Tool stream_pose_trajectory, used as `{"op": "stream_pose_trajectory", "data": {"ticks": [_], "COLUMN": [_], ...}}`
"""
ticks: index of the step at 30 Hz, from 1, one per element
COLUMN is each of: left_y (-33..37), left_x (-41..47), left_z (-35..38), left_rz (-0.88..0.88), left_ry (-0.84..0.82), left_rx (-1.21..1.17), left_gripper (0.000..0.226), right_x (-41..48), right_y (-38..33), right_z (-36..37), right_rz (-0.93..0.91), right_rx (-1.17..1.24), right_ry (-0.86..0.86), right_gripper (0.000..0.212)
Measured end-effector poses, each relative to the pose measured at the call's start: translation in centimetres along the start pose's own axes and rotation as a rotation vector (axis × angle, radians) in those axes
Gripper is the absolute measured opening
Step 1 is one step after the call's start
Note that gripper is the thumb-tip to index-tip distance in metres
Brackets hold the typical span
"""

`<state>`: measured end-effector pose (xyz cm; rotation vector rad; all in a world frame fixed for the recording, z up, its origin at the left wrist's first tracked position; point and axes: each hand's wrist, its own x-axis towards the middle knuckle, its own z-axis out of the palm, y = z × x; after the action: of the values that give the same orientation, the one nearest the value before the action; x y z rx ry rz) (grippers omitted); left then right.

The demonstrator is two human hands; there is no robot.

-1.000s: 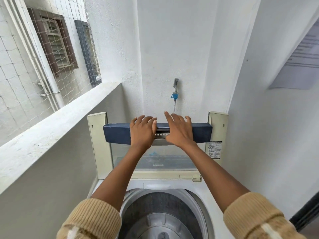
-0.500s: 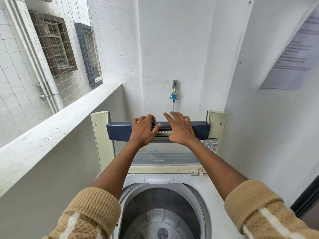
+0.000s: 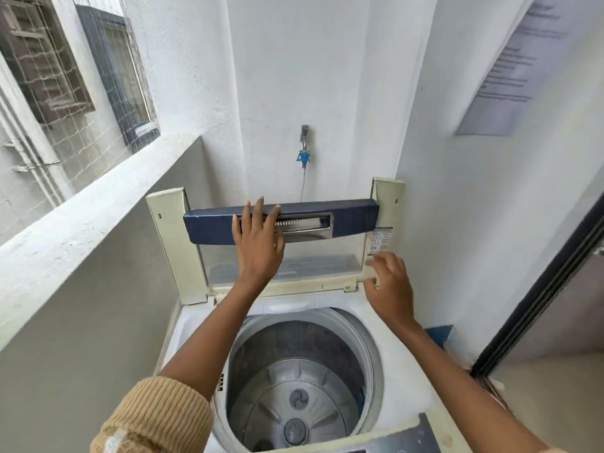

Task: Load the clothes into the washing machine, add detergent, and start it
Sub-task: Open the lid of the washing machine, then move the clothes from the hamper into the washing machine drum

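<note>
- The washer stood in the lower middle of the frame, its folded lid raised upright against the back wall.
- The drum lay open below the lid; no clothes showed inside it, only the grey pulsator at the bottom.
- The left hand was in the middle of the frame, palm flat on the lid's dark blue handle bar, fingers spread and straight, their tips reaching the bar's top edge. Its grip was apart, pressed on the bar and not curled round it.
- The right hand was lower and to the right, by the lid's right hinge corner, fingers loosely bent and somewhat blurred. Whether it touched the lid could not be told; its grip held nothing.
- A label sat on the lid's right post, just above the right hand.
- A tap with a blue fitting stuck out of the wall above the lid, upper middle.
- A ledge ran along the left of the frame, with netted windows beyond it.
- Tan knit sleeves covered both forearms at the bottom edge.
- A printed sheet hung on the wall at upper right.
- The control panel showed at the bottom right.
</note>
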<state>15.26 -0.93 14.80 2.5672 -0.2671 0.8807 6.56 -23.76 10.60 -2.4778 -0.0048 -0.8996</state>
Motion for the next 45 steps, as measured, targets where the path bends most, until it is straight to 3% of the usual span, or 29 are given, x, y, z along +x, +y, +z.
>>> {"op": "stream_pose_trajectory", "data": {"ticks": [3, 6, 10, 13, 16, 19, 22, 25, 27, 31, 33, 36, 41, 45], "left_y": [-0.2, 0.5, 4.1, 8.3, 13.2, 18.9, 25.1, 30.5, 33.5, 36.6, 36.4, 34.5, 30.8, 27.8], "left_x": [-2.0, -5.1, -8.9, -10.9, -12.6, -13.9, -15.2, -17.0, -18.1, -20.8, -23.6, -28.9, -36.2, -40.3], "left_z": [-0.1, 0.5, 2.7, 4.7, 6.9, 9.4, 13.0, 18.4, 22.9, 32.7, 37.2, 41.9, 45.1, 46.1], "left_rz": [0.019, -0.050, -0.096, -0.124, -0.078, -0.021, -0.105, -0.160, -0.189, -0.223, -0.292, -0.395, -0.518, -0.525], "left_ry": [-0.006, -0.002, -0.271, -0.584, -0.790, -0.924, -0.994, -1.103, -1.188, -1.248, -1.303, -1.411, -1.492, -1.489], "left_rx": [-0.100, -0.231, -0.444, -0.607, -0.692, -0.747, -0.782, -0.785, -0.743, -0.370, -0.224, -0.071, 0.050, 0.091], "left_gripper": [0.059, 0.053, 0.037, 0.026, 0.028, 0.033, 0.031, 0.025, 0.022, 0.023, 0.027, 0.031, 0.024, 0.031], "right_x": [-5.9, -10.4, -13.6, -15.0, -16.1, -17.8, -20.3, -23.3, -25.2, -28.8, -30.5, -31.7, -30.8, -31.1], "right_y": [5.2, 10.2, 15.5, 19.5, 23.6, 28.0, 32.8, 37.5, 40.4, 44.7, 46.7, 49.5, 52.0, 53.5], "right_z": [-1.6, -4.5, -8.2, -9.7, -9.9, -9.3, -8.8, -7.9, -6.8, -4.0, -2.3, 1.3, 8.5, 14.3], "right_rz": [0.227, 0.423, 0.647, 0.732, 0.742, 0.788, 0.840, 0.847, 0.888, 1.044, 1.126, 0.959, 0.774, 0.686], "right_rx": [0.024, -0.026, -0.049, -0.049, -0.063, -0.016, 0.020, 0.019, 0.041, 0.169, 0.232, 0.072, -0.013, -0.008], "right_ry": [-0.142, -0.217, -0.197, -0.320, -0.500, -0.703, -0.956, -1.086, -1.126, -1.191, -1.173, -1.144, -1.109, -1.256], "right_gripper": [0.026, 0.021, 0.015, 0.014, 0.013, 0.017, 0.024, 0.024, 0.028, 0.011, 0.016, 0.051, 0.067, 0.081]}}
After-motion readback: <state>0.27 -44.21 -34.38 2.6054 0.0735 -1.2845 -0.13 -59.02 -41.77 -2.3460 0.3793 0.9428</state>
